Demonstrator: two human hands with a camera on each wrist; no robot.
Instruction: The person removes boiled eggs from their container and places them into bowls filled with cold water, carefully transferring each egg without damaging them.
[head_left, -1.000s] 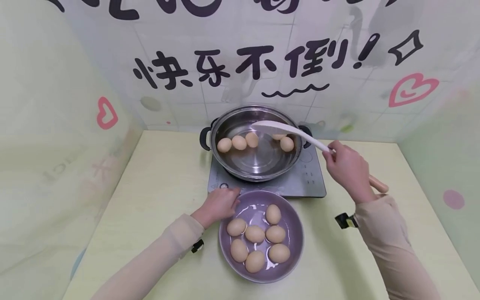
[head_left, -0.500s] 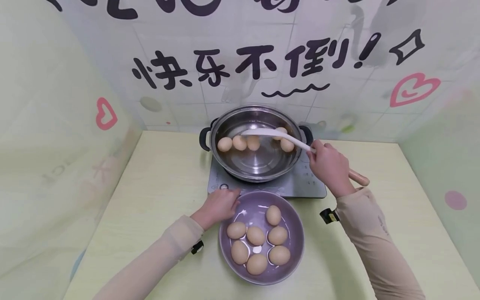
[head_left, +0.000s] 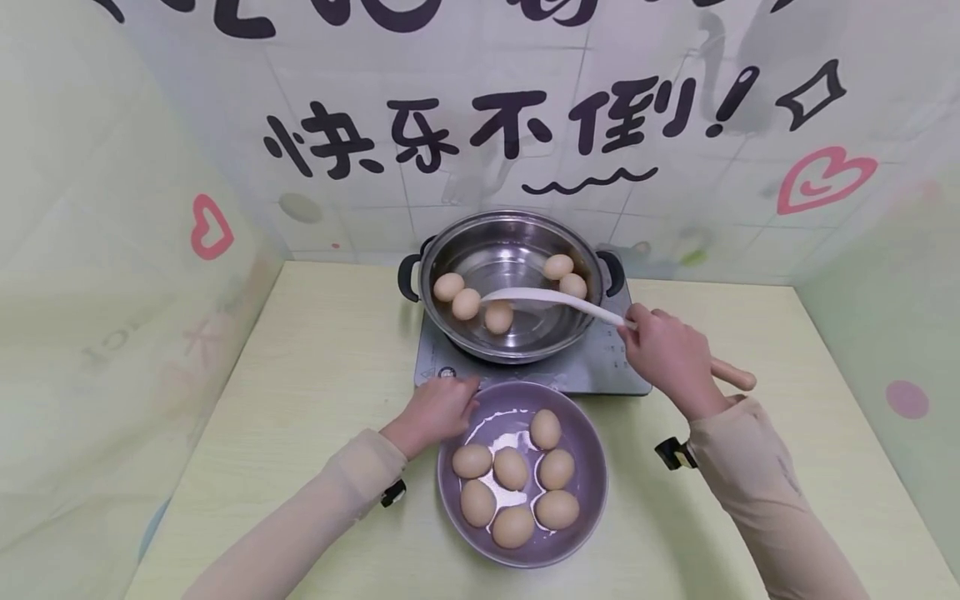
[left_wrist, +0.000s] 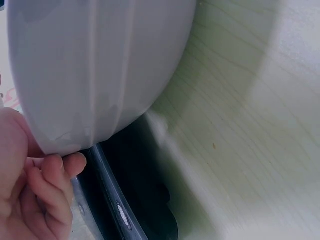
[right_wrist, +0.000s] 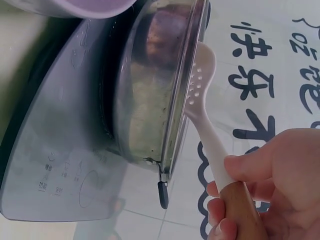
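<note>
My right hand (head_left: 675,358) grips the wooden handle of a white slotted spoon (head_left: 555,297), its head inside the steel pot (head_left: 525,346). In the head view the spoon tip lies beside one egg (head_left: 467,304) and just behind another egg (head_left: 498,317). A third egg (head_left: 448,287) rests farther left, and two eggs (head_left: 558,267) are at the pot's right side. My left hand (head_left: 435,408) pinches the rim of a purple bowl (head_left: 597,467) holding several brown eggs (head_left: 511,468). The right wrist view shows the holes in the slotted spoon (right_wrist: 200,80).
Under the pot is a grey induction cooker (head_left: 622,367), its front edge close to the bowl. Black handles (head_left: 612,273) stick out from the pot's sides. A printed wall covering (head_left: 337,217) stands behind the pale wood table (head_left: 300,358), with side panels left and right.
The slotted spoon has moved left over the pot, then down and toward me. Two of the left-hand eggs have shifted forward. My left hand stays at the bowl's rim.
</note>
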